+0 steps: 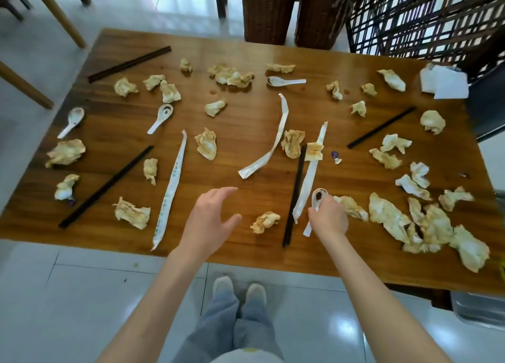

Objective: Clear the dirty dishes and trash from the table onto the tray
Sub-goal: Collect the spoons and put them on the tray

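The right hand (329,218) grips a white spoon (318,198) by its handle, just right of the near black chopsticks (295,196); the left hand (210,218) hovers unclenched, empty. The spoon looks hard, glossy, breakable: handle holds best.

**Head view: right hand on spoon, left hand free**

Right hand (329,216) grips a white spoon (318,198) near the front edge of the wooden table (246,48); bowl end sticks out past the fingers, dark residue in it. Left hand (209,218) hovers above the table, fingers spread and relaxed, holding nothing. A pair of dark chopsticks (295,196) and a paper chopstick sleeve (310,174) lie just left of the held spoon. Crumpled stained napkins all over the top, densest pile (426,226) at the right. Three more white spoons: far centre (285,81), left (161,117), far left (72,121). Folded white napkins (444,82) at the far right corner.
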